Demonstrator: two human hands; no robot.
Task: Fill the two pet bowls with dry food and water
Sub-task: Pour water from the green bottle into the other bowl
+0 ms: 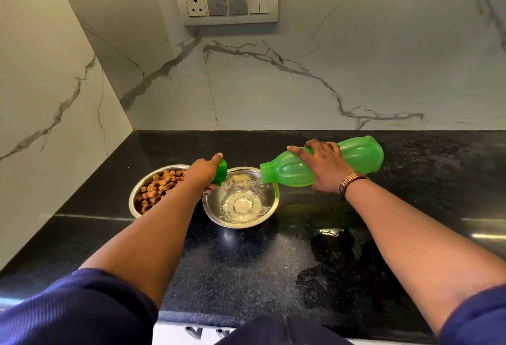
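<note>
Two steel pet bowls stand side by side on the black counter. The left bowl [137, 194] holds brown dry food [157, 188]. The right bowl [262, 217] has water in it. My right hand [325, 165] grips a green plastic bottle [358, 158], tipped nearly flat with its open mouth over the right bowl's far rim, and water runs from it into the bowl. My left hand [201, 175] holds the green bottle cap [221, 172] between the two bowls, above the right bowl's left rim.
The black granite counter [273, 262] meets marble walls at the back and on the left, forming a corner behind the bowls. A switch panel [226, 2] with a socket is on the back wall. The counter's front edge lies close to my body.
</note>
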